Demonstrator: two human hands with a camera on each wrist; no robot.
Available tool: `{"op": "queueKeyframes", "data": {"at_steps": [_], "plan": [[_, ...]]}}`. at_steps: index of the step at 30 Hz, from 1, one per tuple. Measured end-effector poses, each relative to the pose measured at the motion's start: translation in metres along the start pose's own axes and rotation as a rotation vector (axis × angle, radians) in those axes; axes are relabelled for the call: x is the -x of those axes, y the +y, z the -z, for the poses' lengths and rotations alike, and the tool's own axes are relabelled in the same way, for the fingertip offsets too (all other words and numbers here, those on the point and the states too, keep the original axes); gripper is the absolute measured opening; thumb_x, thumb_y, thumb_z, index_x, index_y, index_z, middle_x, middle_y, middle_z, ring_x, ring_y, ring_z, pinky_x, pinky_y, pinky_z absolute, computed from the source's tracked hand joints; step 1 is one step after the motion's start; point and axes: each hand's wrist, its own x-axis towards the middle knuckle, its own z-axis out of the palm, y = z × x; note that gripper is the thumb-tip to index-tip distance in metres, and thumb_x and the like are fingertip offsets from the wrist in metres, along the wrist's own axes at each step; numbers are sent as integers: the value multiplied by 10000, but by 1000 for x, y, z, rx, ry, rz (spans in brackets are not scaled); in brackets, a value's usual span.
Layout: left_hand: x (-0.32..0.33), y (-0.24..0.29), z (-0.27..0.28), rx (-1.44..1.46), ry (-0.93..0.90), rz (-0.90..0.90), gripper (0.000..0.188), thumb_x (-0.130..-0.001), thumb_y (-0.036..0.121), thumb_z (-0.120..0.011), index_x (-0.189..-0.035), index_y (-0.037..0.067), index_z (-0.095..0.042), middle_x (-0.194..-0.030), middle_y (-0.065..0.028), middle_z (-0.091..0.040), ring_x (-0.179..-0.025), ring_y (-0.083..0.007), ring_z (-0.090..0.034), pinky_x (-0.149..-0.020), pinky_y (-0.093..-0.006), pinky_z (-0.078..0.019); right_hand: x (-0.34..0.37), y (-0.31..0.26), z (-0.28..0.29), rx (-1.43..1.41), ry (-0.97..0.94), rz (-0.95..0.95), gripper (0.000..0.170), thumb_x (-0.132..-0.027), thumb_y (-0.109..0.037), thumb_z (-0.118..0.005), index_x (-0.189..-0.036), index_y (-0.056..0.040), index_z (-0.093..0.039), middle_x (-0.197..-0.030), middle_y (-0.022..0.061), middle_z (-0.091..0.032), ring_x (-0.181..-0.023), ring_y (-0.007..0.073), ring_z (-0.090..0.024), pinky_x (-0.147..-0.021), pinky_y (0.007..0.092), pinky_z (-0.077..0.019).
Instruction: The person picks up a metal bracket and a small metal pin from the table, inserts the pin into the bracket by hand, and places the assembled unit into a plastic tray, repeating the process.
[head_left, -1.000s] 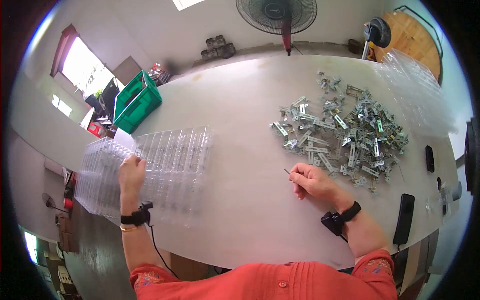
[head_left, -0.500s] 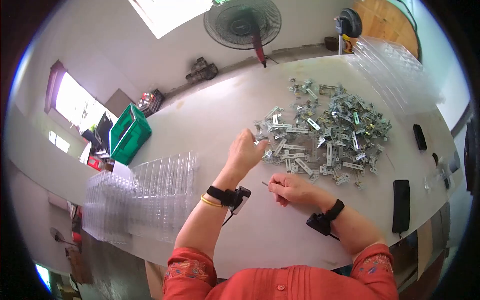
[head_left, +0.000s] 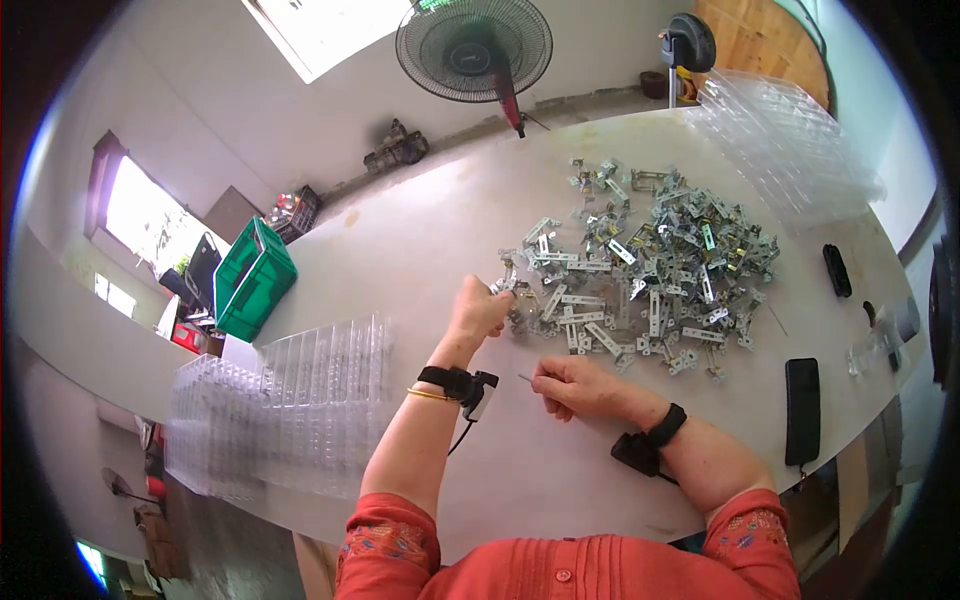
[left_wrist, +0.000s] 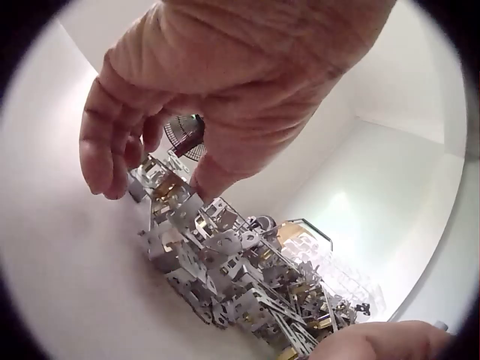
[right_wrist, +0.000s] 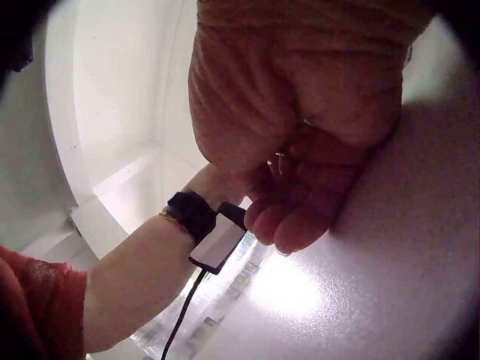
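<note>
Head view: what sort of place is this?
Probably a small workshop or hand-assembly room: a heap of small metal parts lies on a big table, with clear plastic trays on the left and a green crate at the far left edge.

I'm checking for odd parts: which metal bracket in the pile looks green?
The green-faced bracket, in the right half of the pile in the head view; surrounding brackets look silvery or brassy.
</note>
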Motion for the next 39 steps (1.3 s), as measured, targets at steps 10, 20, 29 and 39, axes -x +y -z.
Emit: {"op": "queueKeyframes", "data": {"at_steps": [10,20,29,39], "plan": [[15,-25,7,92,103,-27,286,-809,164,-602,-656,-77,-599,-641,-214,-659,-564,-284,-689,-522,-382,-560,1,-3,1,7,-4,-16,239,-1008,-260,-526,-973,-30,-579,-734,53,-639,-605,125,-628,-563,272,-535],[52,-23,-8,-180,471,-476,185,-888,151,-630,-847,-19,-568,-726,-189,-631,-678,-352,-629,-653,-432,-497,0,4,1,0,-7,36,236,-1012,-256,-522,-959,-31,-573,-725,55,-636,-603,124,-626,-555,273,-529],[64,-42,-11,230,252,-337,167,-928,128,-634,-935,-32,-584,-752,-82,-638,-676,-154,-619,-632,-306,-516,2,-1,0,2,7,27,233,-1016,-253,-520,-979,-30,-580,-720,44,-629,-612,117,-618,-563,271,-528],[103,-62,-2,207,297,-325,122,-952,93,-627,-946,-18,-578,-805,-54,-652,-717,-116,-637,-661,-275,-530,-14,11,0,-219,220,390,125,-1020,-177,-574,-1063,-62,-597,-1253,103,-514,-922,118,-626,-770,295,-592]]}}
